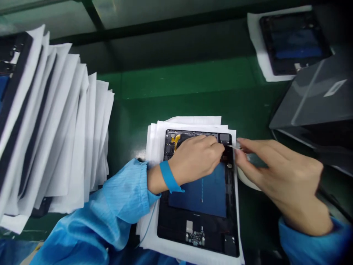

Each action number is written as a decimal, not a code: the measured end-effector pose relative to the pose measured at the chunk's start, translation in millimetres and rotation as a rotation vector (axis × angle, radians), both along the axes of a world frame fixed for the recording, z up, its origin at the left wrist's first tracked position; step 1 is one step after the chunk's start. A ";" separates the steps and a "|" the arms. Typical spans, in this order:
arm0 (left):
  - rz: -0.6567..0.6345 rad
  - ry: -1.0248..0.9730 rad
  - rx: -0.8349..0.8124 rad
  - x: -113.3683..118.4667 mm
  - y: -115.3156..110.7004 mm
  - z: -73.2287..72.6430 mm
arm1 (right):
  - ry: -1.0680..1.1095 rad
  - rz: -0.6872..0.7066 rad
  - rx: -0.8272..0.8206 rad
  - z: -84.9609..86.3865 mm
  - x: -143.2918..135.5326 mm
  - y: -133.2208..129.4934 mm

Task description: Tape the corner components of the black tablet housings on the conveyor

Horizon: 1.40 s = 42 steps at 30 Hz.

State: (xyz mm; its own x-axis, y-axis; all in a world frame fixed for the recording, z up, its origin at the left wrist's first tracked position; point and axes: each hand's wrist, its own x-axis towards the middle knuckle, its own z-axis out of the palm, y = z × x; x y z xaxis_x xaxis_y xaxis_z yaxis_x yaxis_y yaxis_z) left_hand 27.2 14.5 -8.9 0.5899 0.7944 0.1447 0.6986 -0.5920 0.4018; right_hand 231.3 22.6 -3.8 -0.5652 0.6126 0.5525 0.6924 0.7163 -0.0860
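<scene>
An opened tablet (198, 191) with its inside facing up lies on a stack of white sheets (154, 147). It shows a dark blue panel, an orange flex cable (175, 141) and a small circuit board (195, 237) near the bottom. Over the tablet's upper part rests my left hand (197, 158), a blue wrist strap around the wrist. Its fingers are curled closed near the upper right corner, hiding whatever is in them. Just off the tablet's right edge, my right hand (275, 165) pinches a thin pale strip (234, 147) that reaches toward the left fingertips.
At left stands a tall pile of tablets interleaved with white sheets (66, 129). Another opened tablet (296, 42) lies on paper at the back right. A grey box-like container (317, 92) is at right. Under my right hand a round pale object (246, 180) partly shows on the green table (176, 99).
</scene>
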 end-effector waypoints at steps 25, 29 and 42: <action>0.034 -0.051 0.079 -0.5 1.2 0.9 | -0.159 -0.125 0.100 -7.8 -8.5 -6.5; 0.042 -0.051 0.081 -0.3 1.8 0.9 | -0.165 -0.131 0.101 -6.5 -9.7 -6.6; 0.030 -0.018 0.027 0.0 1.2 2.3 | -0.165 -0.115 0.027 -4.6 -11.4 -6.1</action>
State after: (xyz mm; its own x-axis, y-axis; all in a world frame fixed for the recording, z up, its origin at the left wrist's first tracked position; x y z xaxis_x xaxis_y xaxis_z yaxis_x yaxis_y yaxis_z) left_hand 27.2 15.8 -6.6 0.5628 0.8074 0.1770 0.7090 -0.5816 0.3988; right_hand 220.0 16.5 -8.4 -0.5765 0.6648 0.4751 0.7731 0.6320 0.0538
